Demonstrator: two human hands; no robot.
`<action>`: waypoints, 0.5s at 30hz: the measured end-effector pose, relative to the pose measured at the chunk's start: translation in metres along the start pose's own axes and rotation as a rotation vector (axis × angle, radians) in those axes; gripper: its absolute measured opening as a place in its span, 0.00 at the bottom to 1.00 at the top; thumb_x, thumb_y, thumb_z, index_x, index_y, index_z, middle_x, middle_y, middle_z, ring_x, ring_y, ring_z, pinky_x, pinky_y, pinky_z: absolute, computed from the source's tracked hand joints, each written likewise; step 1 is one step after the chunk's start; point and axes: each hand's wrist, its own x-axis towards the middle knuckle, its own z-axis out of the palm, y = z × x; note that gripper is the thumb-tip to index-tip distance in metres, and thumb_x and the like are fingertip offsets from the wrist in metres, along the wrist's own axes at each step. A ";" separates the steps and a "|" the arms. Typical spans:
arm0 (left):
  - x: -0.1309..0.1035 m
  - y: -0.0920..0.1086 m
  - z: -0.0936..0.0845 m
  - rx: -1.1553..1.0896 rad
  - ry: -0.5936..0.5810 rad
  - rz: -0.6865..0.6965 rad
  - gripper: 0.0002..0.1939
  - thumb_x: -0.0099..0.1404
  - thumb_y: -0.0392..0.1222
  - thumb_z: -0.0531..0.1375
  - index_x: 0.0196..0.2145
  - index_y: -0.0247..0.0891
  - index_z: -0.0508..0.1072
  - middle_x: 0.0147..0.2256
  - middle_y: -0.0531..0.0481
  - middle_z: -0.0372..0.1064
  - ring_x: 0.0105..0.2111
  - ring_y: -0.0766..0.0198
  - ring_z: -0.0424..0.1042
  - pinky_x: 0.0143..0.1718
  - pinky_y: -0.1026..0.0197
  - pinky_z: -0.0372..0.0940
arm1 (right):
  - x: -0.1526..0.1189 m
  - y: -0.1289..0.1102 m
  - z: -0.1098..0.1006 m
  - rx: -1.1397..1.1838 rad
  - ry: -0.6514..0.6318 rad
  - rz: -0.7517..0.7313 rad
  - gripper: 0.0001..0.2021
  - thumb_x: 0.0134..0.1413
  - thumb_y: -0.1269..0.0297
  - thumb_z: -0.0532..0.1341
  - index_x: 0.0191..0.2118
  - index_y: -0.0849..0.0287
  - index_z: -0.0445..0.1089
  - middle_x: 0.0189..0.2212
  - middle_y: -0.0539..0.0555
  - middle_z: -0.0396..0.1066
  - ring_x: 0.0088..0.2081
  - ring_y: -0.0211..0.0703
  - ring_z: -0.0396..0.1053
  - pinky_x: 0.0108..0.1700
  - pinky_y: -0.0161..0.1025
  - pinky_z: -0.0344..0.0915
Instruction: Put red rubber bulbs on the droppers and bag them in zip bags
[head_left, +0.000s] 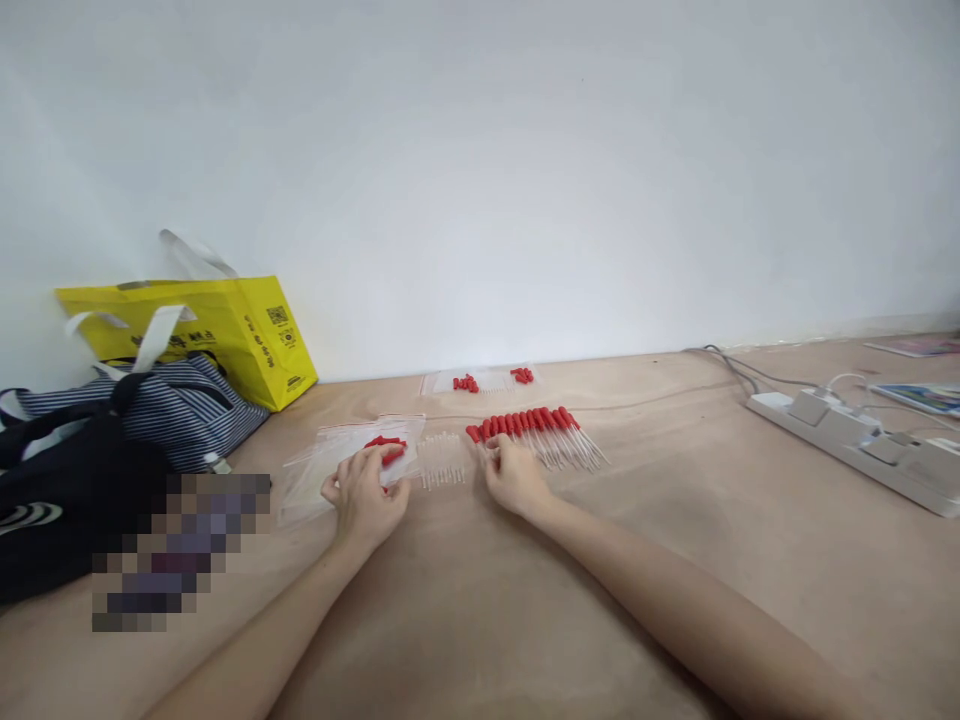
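Observation:
My right hand is closed in a pinch at the left end of a row of red-tipped white sticks. A red-tipped stick shows at its fingertips; the stick's lower part is mostly hidden by the fingers. Over the clear plastic bags, my left hand rests with curved fingers, thumb apart from the index finger. Red pieces lie on the bags, partly covered by that hand. Between both hands, several bare white sticks lie side by side on the wooden table.
Another clear bag near the wall has two small piles of red pieces. On the left stand a yellow bag, a striped bag and a black bag, beside a blurred-out item. A power strip with plugs lies right.

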 end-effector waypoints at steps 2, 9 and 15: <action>0.005 -0.006 -0.004 0.068 -0.053 -0.027 0.16 0.49 0.39 0.56 0.39 0.42 0.67 0.41 0.45 0.65 0.44 0.49 0.60 0.42 0.47 0.49 | 0.008 -0.011 0.006 -0.040 0.011 0.034 0.12 0.49 0.70 0.51 0.42 0.64 0.63 0.32 0.59 0.71 0.35 0.46 0.67 0.35 0.38 0.56; 0.016 -0.033 -0.018 0.188 -0.265 0.246 0.13 0.47 0.37 0.53 0.32 0.43 0.70 0.38 0.49 0.66 0.42 0.54 0.61 0.42 0.49 0.48 | 0.021 -0.026 0.017 -0.144 0.002 0.049 0.11 0.46 0.70 0.53 0.38 0.63 0.66 0.34 0.60 0.71 0.38 0.47 0.67 0.39 0.40 0.52; 0.023 -0.044 -0.024 0.265 -0.289 0.465 0.13 0.50 0.36 0.52 0.33 0.42 0.70 0.37 0.48 0.67 0.41 0.55 0.63 0.43 0.48 0.47 | 0.023 -0.023 0.018 -0.181 -0.006 0.045 0.10 0.49 0.68 0.52 0.34 0.60 0.69 0.35 0.58 0.71 0.39 0.45 0.67 0.40 0.40 0.51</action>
